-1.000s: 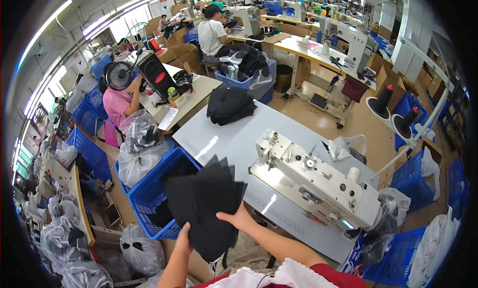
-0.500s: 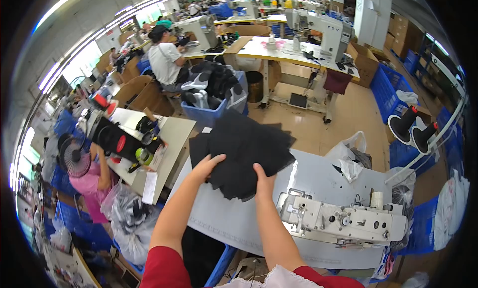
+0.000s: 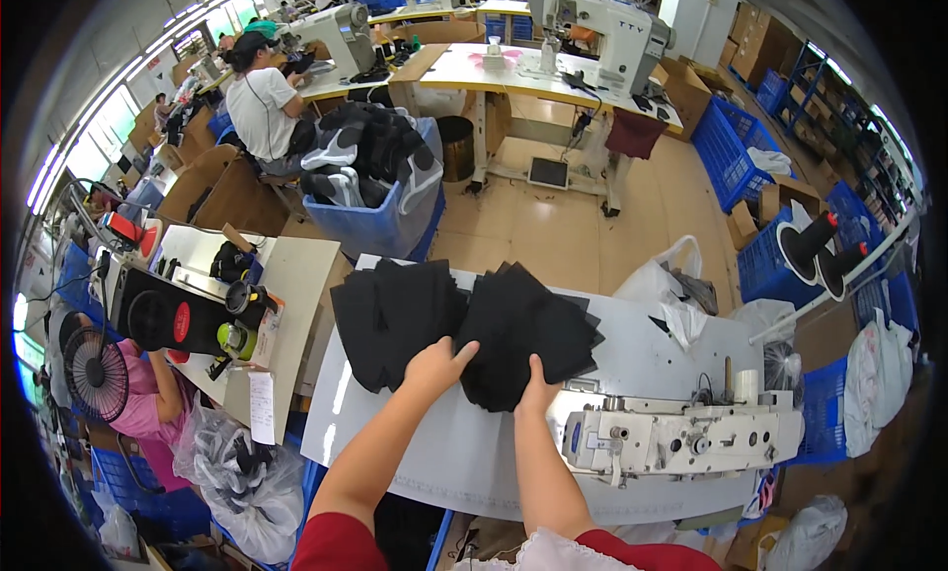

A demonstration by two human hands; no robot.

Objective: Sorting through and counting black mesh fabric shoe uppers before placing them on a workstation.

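Two fanned stacks of black fabric pieces are side by side over the white sewing table [image 3: 326, 423]. My right hand [image 3: 536, 385] grips the lower right edge of the right stack [image 3: 523, 329], thumb on top and fingers hidden underneath. At that stack's lower left edge is my left hand [image 3: 434, 367], its thumb laid over the black cloth and its other fingers mostly out of sight. The left stack [image 3: 393, 319] lies just beyond my left hand, its right side close against the held one.
A white sewing machine [image 3: 681, 438] stands at the table's right, near a thread stand with black cones [image 3: 815, 237]. Ahead is a blue bin [image 3: 360, 216] heaped with dark pieces. A fan [image 3: 96, 374] and co-workers are at left. A white plastic bag [image 3: 657, 275] hangs beyond the table.
The black pieces, bunched together before, now show as two stacks. My hands have come down and right with the right stack, and the whole view has shifted.
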